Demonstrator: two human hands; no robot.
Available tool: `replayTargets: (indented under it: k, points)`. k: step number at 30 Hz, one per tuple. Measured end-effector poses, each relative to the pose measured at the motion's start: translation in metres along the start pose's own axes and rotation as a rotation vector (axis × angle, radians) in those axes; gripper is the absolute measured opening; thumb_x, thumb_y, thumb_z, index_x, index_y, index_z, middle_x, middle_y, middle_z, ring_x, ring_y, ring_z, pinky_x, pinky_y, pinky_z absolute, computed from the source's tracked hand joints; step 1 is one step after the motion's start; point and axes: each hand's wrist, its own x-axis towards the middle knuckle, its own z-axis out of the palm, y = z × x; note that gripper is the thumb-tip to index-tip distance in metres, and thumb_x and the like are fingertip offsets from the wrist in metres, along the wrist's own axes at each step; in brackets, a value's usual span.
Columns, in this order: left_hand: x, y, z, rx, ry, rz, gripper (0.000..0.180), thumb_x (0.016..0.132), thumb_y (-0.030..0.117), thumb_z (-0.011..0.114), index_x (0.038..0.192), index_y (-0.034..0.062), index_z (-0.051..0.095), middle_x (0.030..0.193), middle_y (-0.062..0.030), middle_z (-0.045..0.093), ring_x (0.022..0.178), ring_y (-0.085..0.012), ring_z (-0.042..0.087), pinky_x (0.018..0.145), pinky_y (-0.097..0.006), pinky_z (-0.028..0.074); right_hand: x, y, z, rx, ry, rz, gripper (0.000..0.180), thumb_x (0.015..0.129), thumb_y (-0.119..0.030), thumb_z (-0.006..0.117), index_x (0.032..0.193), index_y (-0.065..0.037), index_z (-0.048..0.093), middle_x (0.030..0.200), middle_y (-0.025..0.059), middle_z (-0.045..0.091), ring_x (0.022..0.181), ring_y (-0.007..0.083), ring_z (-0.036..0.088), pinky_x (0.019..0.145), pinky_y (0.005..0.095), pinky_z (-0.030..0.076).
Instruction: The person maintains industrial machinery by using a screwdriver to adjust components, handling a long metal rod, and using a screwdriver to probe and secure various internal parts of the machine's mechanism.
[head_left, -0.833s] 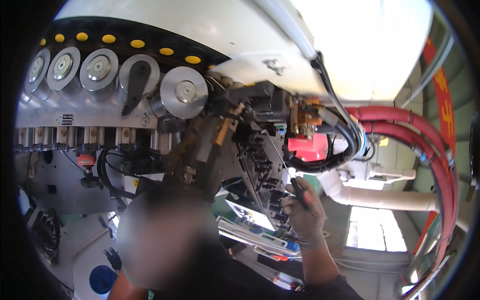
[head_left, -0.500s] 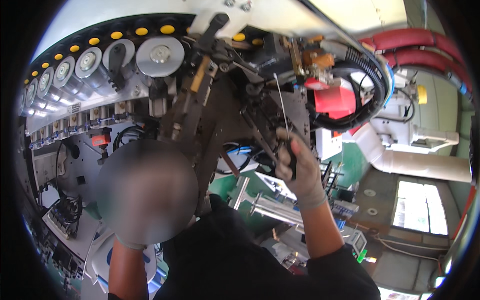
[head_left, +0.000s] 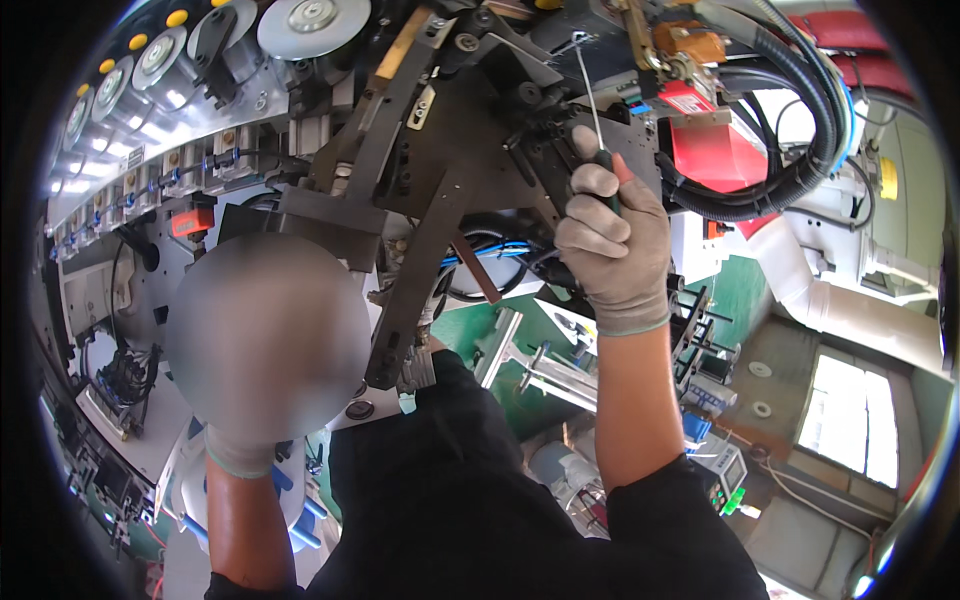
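Note:
My right hand [head_left: 622, 235], in a pale work glove, is closed around the dark handle of a screwdriver [head_left: 590, 95]. Its long thin metal shaft points away from me, and the tip is over the dark mechanism at the far side; whether it touches cannot be told. The thumb lies along the handle. My left hand [head_left: 242, 452] also wears a glove, of which only the cuff shows plainly. A round blur hides its fingers and anything in them. That hand is beside a dark metal block [head_left: 325, 222] and the long dark machine arm [head_left: 415, 290].
Silver rollers [head_left: 160, 60] line the far left. Black ribbed hoses [head_left: 800, 150] curve around a red block [head_left: 715, 155] at the right. Blue and black cables [head_left: 490, 260] hang below the mechanism. A metal frame [head_left: 540, 365] stands over the green floor.
My right hand has moved away from me with the screwdriver, whose tip is farther over the mechanism. The view has shifted, so the rollers sit higher in the picture. My left hand stays blurred.

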Motion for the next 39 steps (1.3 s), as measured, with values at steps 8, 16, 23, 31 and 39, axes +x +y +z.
replayTargets:
  k: [8, 16, 23, 31, 39]
  points:
    - [-0.028, 0.010, 0.002, 0.034, -0.002, -0.085, 0.027, 0.073, 0.000, 0.070, 0.099, 0.0079, 0.073, 0.085, -0.0056, 0.064, 0.081, -0.0290, 0.059, 0.076, -0.041, 0.048, -0.002, 0.005, 0.012, -0.433, 0.272, -0.024, 0.043, 0.114, -0.028, 0.051, 0.144, 0.003, 0.053, 0.112, 0.0142, 0.067, 0.056, 0.0112, 0.042, 0.040, 0.0206, 0.034]
    - [-0.025, -0.009, 0.001, -0.116, 0.047, 0.034, 0.044, 0.079, -0.002, 0.078, 0.121, 0.0045, 0.067, 0.084, -0.0032, 0.066, 0.056, -0.0156, 0.056, 0.044, -0.029, 0.041, 0.024, 0.042, 0.029, -1.405, 0.677, -0.349, 0.044, 0.117, -0.035, 0.044, 0.135, 0.003, 0.057, 0.081, 0.0008, 0.055, 0.049, 0.0050, 0.041, 0.041, 0.0185, 0.030]
    - [-0.027, -0.009, 0.010, -0.027, 0.083, -0.012, 0.025, 0.079, 0.012, 0.073, 0.103, 0.0104, 0.078, 0.083, 0.0021, 0.068, 0.064, -0.0081, 0.058, 0.050, -0.021, 0.035, 0.019, 0.030, 0.017, -1.713, 0.813, -0.391, 0.045, 0.116, -0.040, 0.048, 0.130, 0.001, 0.059, 0.072, -0.0019, 0.052, 0.052, 0.0035, 0.042, 0.046, 0.0175, 0.029]
    - [-0.012, -0.021, 0.000, -0.055, 0.003, 0.147, 0.014, 0.090, 0.006, 0.071, 0.104, 0.0079, 0.071, 0.079, -0.0006, 0.067, 0.060, -0.0132, 0.058, 0.050, -0.027, 0.042, 0.033, 0.023, 0.009, -1.832, 0.833, -0.461, 0.042, 0.117, -0.038, 0.044, 0.126, -0.001, 0.061, 0.067, -0.0048, 0.046, 0.046, 0.0020, 0.034, 0.041, 0.0196, 0.024]
    - [-0.014, -0.026, 0.002, -0.049, 0.043, 0.189, 0.013, 0.094, 0.007, 0.070, 0.106, 0.0076, 0.071, 0.079, -0.0006, 0.068, 0.062, -0.0126, 0.060, 0.052, -0.027, 0.043, 0.031, 0.021, 0.002, -1.531, 0.709, -0.448, 0.042, 0.118, -0.038, 0.042, 0.126, -0.002, 0.060, 0.066, -0.0075, 0.038, 0.046, 0.0005, 0.025, 0.039, 0.0202, 0.017]
